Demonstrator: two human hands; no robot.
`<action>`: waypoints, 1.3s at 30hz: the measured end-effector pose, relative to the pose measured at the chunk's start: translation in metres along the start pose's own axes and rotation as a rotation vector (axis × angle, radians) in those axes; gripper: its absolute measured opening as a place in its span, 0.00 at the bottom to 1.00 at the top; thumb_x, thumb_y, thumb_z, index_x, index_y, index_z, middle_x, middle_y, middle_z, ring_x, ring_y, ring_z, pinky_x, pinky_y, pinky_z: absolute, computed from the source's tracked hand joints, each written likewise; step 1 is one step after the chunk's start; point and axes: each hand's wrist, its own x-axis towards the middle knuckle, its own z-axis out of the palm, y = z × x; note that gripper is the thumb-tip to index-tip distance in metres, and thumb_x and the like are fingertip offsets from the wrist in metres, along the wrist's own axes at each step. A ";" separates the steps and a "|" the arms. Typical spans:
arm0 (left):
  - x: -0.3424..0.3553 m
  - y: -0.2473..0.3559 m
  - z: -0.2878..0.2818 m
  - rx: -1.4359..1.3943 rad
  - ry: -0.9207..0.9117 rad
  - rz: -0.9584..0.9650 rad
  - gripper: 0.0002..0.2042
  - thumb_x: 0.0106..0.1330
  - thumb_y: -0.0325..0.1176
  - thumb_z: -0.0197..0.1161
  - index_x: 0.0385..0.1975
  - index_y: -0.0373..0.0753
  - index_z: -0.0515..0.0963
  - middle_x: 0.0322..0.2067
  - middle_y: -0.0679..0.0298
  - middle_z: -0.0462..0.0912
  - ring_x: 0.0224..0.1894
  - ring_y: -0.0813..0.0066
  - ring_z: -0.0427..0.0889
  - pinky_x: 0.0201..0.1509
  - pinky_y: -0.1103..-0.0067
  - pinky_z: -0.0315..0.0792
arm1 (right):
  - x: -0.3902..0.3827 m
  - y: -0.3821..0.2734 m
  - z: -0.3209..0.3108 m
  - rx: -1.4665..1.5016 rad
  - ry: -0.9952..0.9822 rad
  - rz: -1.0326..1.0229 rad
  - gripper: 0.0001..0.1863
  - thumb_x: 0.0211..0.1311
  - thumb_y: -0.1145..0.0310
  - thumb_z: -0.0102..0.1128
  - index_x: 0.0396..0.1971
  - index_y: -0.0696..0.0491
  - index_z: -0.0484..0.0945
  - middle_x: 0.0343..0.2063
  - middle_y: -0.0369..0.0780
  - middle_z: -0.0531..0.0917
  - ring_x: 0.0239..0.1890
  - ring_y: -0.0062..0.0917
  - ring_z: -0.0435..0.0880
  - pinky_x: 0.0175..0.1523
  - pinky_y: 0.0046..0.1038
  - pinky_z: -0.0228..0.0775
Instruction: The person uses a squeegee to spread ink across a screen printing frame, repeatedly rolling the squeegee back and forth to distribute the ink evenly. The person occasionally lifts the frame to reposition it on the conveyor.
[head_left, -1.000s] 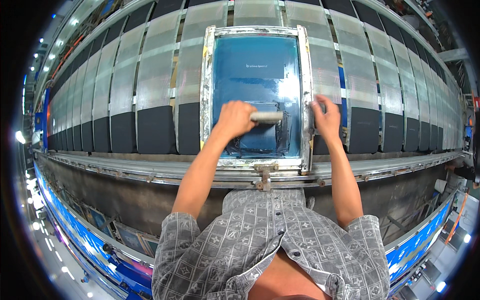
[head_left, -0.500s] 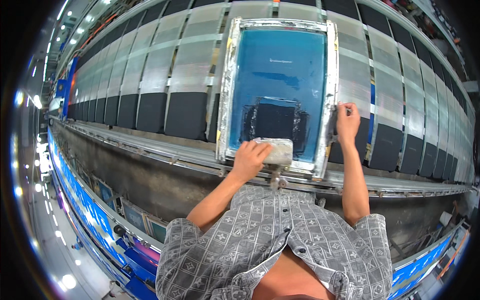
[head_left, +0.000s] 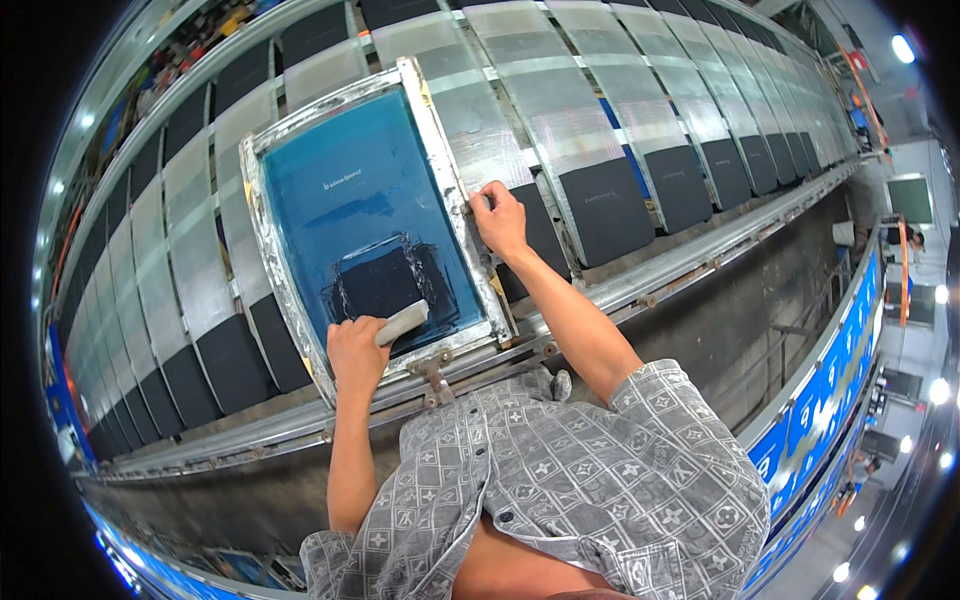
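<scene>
A printing screen (head_left: 315, 230) with blue mesh and a worn, pale, ink-stained frame lies in front of me. Dark ink (head_left: 375, 285) covers the near part of its mesh. My left hand (head_left: 357, 350) is closed around one end of a squeegee (head_left: 405, 322), a short pale-grey blade held tilted at the near edge of the ink. At the right-hand rail of the screen, my right hand (head_left: 500, 222) has its fingers curled in against the outer edge. Those fingertips are partly hidden.
Long pale boards stand side by side in a row, with black fabric pieces (head_left: 605, 205) on their near ends. A metal rail (head_left: 690, 265) runs along the near side, with a bracket (head_left: 437, 378) below the screen. Blue panels (head_left: 815, 420) line the right side, with people farther off.
My view has swung to the right, so the screen now appears tilted and farther left. The squeegee has turned from broad face up to more edge-on. Both hands keep their grips.
</scene>
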 end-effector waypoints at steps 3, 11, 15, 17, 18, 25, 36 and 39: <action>-0.005 -0.006 0.006 -0.023 -0.042 0.024 0.14 0.47 0.35 0.80 0.35 0.45 0.88 0.32 0.65 0.87 0.35 0.61 0.84 0.44 0.65 0.69 | 0.004 0.005 0.005 -0.129 -0.009 0.036 0.17 0.67 0.55 0.67 0.34 0.56 0.80 0.24 0.46 0.84 0.27 0.39 0.83 0.37 0.40 0.73; 0.098 -0.062 -0.029 -0.051 -0.269 0.000 0.13 0.52 0.46 0.77 0.32 0.46 0.87 0.33 0.60 0.88 0.41 0.55 0.86 0.53 0.58 0.72 | 0.012 -0.103 0.024 -0.212 -0.627 -0.588 0.25 0.59 0.40 0.69 0.38 0.49 0.87 0.36 0.44 0.88 0.48 0.41 0.84 0.56 0.42 0.70; 0.141 -0.074 -0.031 0.022 -0.186 -0.036 0.13 0.51 0.46 0.77 0.29 0.46 0.88 0.31 0.61 0.88 0.39 0.55 0.86 0.48 0.62 0.74 | 0.010 -0.128 0.076 -0.599 -0.754 -0.776 0.18 0.55 0.48 0.74 0.32 0.49 0.88 0.29 0.45 0.87 0.42 0.41 0.85 0.55 0.42 0.71; 0.139 -0.077 -0.021 0.018 -0.161 -0.024 0.13 0.50 0.46 0.78 0.29 0.46 0.88 0.30 0.61 0.88 0.37 0.56 0.86 0.46 0.63 0.74 | -0.005 -0.111 0.083 -0.579 -0.733 -0.773 0.15 0.52 0.55 0.75 0.30 0.50 0.86 0.28 0.44 0.86 0.41 0.41 0.85 0.54 0.42 0.71; 0.119 -0.070 -0.014 0.067 -0.141 0.001 0.13 0.50 0.46 0.78 0.29 0.46 0.88 0.29 0.62 0.88 0.36 0.58 0.86 0.45 0.63 0.73 | -0.016 -0.102 0.081 -0.571 -0.719 -0.768 0.13 0.51 0.58 0.75 0.28 0.51 0.86 0.27 0.44 0.85 0.40 0.40 0.84 0.54 0.42 0.70; 0.030 -0.032 -0.012 -0.019 -0.339 0.023 0.11 0.50 0.44 0.80 0.30 0.49 0.88 0.28 0.66 0.87 0.35 0.66 0.86 0.47 0.67 0.70 | -0.097 -0.088 0.027 -0.464 -0.868 -0.776 0.10 0.48 0.64 0.76 0.26 0.52 0.83 0.24 0.43 0.82 0.38 0.37 0.83 0.53 0.38 0.69; 0.086 -0.054 -0.008 0.066 -0.236 0.017 0.13 0.52 0.48 0.78 0.29 0.48 0.86 0.27 0.65 0.87 0.34 0.62 0.85 0.46 0.63 0.70 | -0.046 -0.103 0.059 -0.611 -0.775 -0.785 0.08 0.49 0.66 0.74 0.26 0.51 0.84 0.24 0.42 0.84 0.39 0.40 0.83 0.52 0.42 0.70; 0.030 -0.035 -0.003 -0.024 -0.313 0.009 0.10 0.52 0.45 0.78 0.29 0.51 0.87 0.27 0.67 0.87 0.34 0.67 0.87 0.49 0.65 0.69 | -0.098 -0.088 0.033 -0.520 -0.876 -0.753 0.09 0.47 0.65 0.75 0.25 0.51 0.83 0.23 0.41 0.83 0.38 0.36 0.83 0.53 0.38 0.69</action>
